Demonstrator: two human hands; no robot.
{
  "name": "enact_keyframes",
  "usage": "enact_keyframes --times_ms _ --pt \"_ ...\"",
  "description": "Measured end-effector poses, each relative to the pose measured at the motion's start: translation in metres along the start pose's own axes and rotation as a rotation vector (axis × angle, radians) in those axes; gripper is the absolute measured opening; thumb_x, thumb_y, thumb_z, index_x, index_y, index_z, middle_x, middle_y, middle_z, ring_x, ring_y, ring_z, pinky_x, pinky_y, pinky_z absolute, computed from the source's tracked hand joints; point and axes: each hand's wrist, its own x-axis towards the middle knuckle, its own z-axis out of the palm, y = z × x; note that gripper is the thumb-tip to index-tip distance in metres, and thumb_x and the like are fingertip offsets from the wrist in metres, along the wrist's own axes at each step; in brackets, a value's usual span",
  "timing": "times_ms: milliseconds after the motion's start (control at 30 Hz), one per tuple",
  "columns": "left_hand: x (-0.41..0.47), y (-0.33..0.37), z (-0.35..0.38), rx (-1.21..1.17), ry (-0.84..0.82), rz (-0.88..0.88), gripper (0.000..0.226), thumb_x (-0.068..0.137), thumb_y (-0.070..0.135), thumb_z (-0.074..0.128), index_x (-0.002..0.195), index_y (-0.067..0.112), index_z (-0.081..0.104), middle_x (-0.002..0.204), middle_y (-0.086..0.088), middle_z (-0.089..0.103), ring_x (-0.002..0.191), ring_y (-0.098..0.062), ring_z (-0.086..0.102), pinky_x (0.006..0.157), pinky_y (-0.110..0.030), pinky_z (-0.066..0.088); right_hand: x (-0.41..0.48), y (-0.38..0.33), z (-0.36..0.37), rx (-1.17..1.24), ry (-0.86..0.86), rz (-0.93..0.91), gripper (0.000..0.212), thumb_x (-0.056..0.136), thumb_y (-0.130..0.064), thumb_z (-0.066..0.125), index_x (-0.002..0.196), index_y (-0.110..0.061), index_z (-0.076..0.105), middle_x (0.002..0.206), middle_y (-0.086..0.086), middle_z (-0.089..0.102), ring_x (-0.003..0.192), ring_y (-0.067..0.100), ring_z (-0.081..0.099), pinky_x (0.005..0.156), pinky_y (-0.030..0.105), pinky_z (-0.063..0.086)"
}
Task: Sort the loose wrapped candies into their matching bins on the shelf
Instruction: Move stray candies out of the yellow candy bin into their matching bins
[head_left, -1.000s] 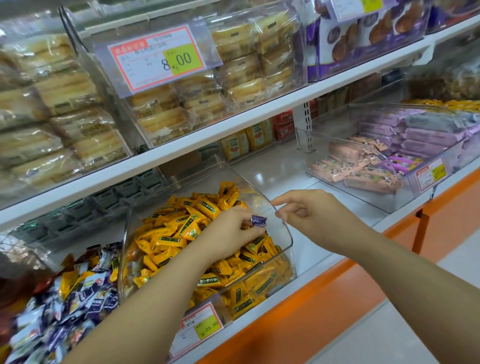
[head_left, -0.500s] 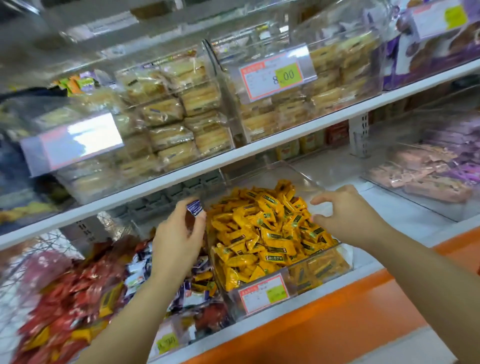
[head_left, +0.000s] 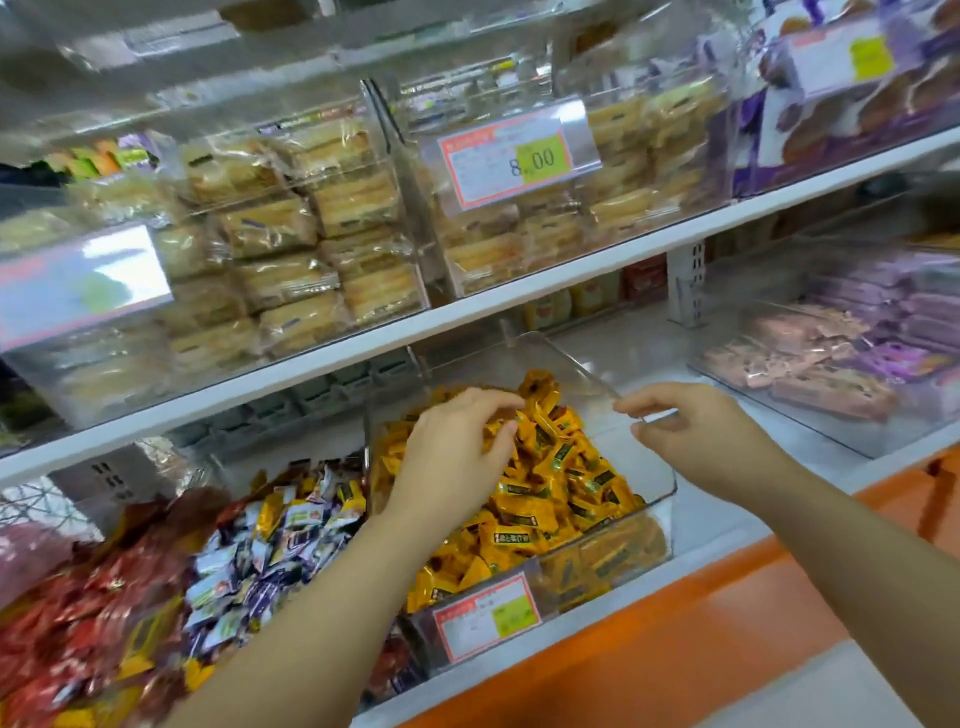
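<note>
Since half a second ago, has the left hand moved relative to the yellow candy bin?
Yes. The left hand has moved right: it was over the mixed candies beside the yellow candy bin, and is now above that bin's pile.

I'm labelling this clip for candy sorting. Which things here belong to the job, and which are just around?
Job: left hand, right hand holding the rim of the clear bin, yellow candies, blue-and-white candies beside them.
Just around: wrapped cakes above, 8.00 price tag, pink and purple packs at right.
</note>
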Motion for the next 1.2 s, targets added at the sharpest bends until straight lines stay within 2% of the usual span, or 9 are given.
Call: enact_keyframes --times_ms 100,233,400,533,633,767,867,1067,1200 --pt "0.023 0.019 0.033 -0.021 -0.164 0.015 0.025 0.094 0.026 0.054 0.117 0.028 0.063 0.117 0.008 0.064 0.111 -0.014 0.056 0.097 -0.033 0.044 0.001 0.01 -0.008 0.086 -0.024 -0.034 0.031 0.088 -0.004 0.058 0.087 -0.035 0.064 0.093 -0.016 0.062 0.086 -0.003 0.057 0.063 0.003 0.041" --pt "0.047 0.033 0.073 0.122 -0.369 0.009 0.023 0.094 0.031 0.052 0.114 0.03 0.063 0.114 0.004 0.066 0.109 -0.021 0.058 0.096 -0.035 0.042 -0.001 0.024 -0.012 0.104 -0.091 -0.04 0.033 0.089 -0.005 0.056 0.095 -0.037 0.062 0.101 -0.01 0.065 0.088 0.0 0.063 0.066 0.004 0.046" --pt "0.062 0.033 0.104 0.178 -0.62 -0.205 0.024 0.093 0.048 0.048 0.107 0.032 0.061 0.113 0.009 0.064 0.118 -0.018 0.051 0.112 -0.058 0.008 0.0 0.034 -0.014 0.099 -0.111 -0.042 0.032 0.09 -0.012 0.056 0.101 -0.042 0.06 0.103 -0.018 0.064 0.086 -0.002 0.063 0.074 0.016 0.049" --pt "0.062 0.033 0.111 0.138 -0.656 -0.274 0.025 0.09 0.042 0.056 0.111 0.028 0.054 0.115 0.009 0.065 0.124 -0.018 0.048 0.109 -0.061 -0.01 0.001 0.036 -0.014 0.128 -0.109 -0.049 0.028 0.09 -0.014 0.057 0.103 -0.039 0.061 0.104 -0.015 0.065 0.088 0.002 0.064 0.079 0.021 0.051" --pt "0.063 0.03 0.109 0.019 -0.682 -0.351 0.034 0.087 0.037 0.061 0.118 0.028 0.05 0.107 0.013 0.066 0.12 -0.015 0.05 0.11 -0.06 -0.011 0.0 0.035 -0.014 0.141 -0.105 -0.053 0.026 0.09 -0.015 0.057 0.1 -0.039 0.06 0.105 -0.013 0.065 0.088 0.005 0.064 0.079 0.021 0.049" --pt "0.06 0.022 0.108 -0.253 -0.584 -0.429 0.031 0.078 0.029 0.072 0.093 0.034 0.045 0.093 0.02 0.067 0.101 -0.012 0.058 0.11 -0.058 0.021 0.0 0.032 -0.013 0.122 -0.101 -0.053 0.031 0.09 -0.01 0.056 0.098 -0.039 0.06 0.105 -0.011 0.066 0.085 0.006 0.065 0.076 0.022 0.05" --pt "0.057 0.021 0.113 -0.314 -0.544 -0.438 0.033 0.075 0.026 0.074 0.089 0.034 0.045 0.085 0.022 0.067 0.101 -0.013 0.061 0.108 -0.056 0.028 0.0 0.031 -0.012 0.132 -0.099 -0.049 0.028 0.09 -0.012 0.056 0.098 -0.039 0.06 0.104 -0.009 0.066 0.085 0.008 0.065 0.076 0.024 0.05" --pt "0.05 0.041 0.113 -0.136 -0.457 -0.407 0.029 0.083 0.032 0.069 0.097 0.03 0.044 0.09 0.02 0.059 0.113 -0.012 0.053 0.113 -0.056 0.0 0.0 0.029 -0.011 0.166 -0.091 -0.048 0.02 0.091 -0.018 0.058 0.099 -0.037 0.061 0.103 -0.01 0.066 0.084 0.009 0.065 0.071 0.019 0.049" --pt "0.049 0.045 0.114 -0.102 -0.435 -0.391 0.026 0.084 0.028 0.067 0.096 0.029 0.044 0.087 0.018 0.058 0.113 -0.014 0.054 0.114 -0.056 -0.004 0.0 0.03 -0.011 0.18 -0.096 -0.04 0.019 0.09 -0.02 0.058 0.1 -0.035 0.061 0.103 -0.01 0.065 0.083 0.008 0.065 0.065 0.012 0.047"
